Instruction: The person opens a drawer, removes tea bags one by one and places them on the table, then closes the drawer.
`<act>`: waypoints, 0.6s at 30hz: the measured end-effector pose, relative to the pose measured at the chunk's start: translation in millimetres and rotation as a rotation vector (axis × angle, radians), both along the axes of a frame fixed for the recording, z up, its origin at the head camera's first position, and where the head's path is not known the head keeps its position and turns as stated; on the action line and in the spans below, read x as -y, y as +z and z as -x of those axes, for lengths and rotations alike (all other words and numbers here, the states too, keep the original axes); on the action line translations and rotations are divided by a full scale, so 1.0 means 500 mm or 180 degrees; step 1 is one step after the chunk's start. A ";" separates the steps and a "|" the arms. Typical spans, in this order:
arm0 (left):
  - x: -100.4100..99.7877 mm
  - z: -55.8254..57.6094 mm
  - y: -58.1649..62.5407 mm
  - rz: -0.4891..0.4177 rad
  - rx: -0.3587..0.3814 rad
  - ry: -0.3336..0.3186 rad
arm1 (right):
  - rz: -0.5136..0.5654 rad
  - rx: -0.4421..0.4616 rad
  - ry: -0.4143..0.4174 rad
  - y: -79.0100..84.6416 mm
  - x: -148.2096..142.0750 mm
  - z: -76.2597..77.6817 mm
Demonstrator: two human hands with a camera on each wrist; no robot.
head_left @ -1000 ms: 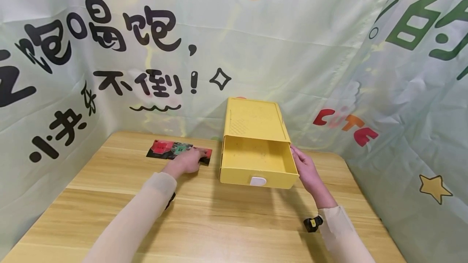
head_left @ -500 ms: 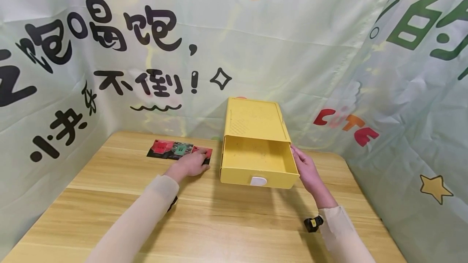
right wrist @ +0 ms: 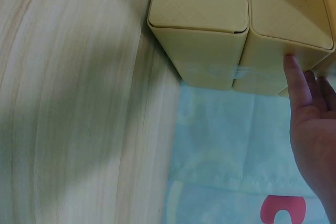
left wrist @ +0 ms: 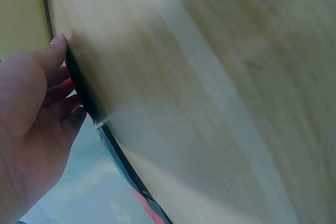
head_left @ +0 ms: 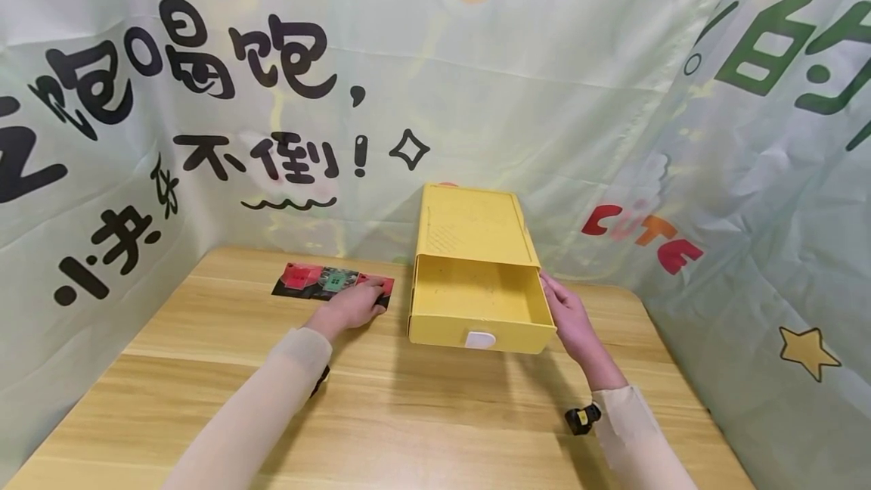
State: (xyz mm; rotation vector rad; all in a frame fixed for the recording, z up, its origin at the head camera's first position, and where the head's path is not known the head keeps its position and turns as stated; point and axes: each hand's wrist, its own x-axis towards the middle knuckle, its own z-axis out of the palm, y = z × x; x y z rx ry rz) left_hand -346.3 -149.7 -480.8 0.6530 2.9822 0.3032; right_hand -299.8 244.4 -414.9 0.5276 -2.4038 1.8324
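Note:
Near the back of the table, flat printed cards lie in a row: a red one (head_left: 299, 277), a green one (head_left: 333, 280) and a red-and-black one (head_left: 385, 287) at the right end. My left hand (head_left: 350, 304) pinches that right-end card, its thumb at the near edge and fingers over the printed face. A yellow drawer box (head_left: 476, 225) stands right of the cards, its top drawer (head_left: 442, 330) pulled out with a bare inside. Straight fingers of my right hand (head_left: 571, 317) touch the box's right side; the right wrist view shows stacked yellow tiers (right wrist: 199, 56) there.
A white pull tab (head_left: 480, 339) sits on the drawer front. The wooden table (head_left: 422, 429) ends at printed cloth walls (head_left: 578, 134) behind and on both sides. A small black device (head_left: 582, 419) is strapped at the right wrist.
My left thumb has come down to the card's near edge while the fingers draw together on it. The right hand, the box and the open drawer stay in place.

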 end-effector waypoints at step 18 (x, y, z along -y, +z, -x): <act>0.005 -0.020 0.012 -0.0664 -0.0430 -0.0009 | 0.0017 -0.0042 0.0012 -0.004 0.000 0.002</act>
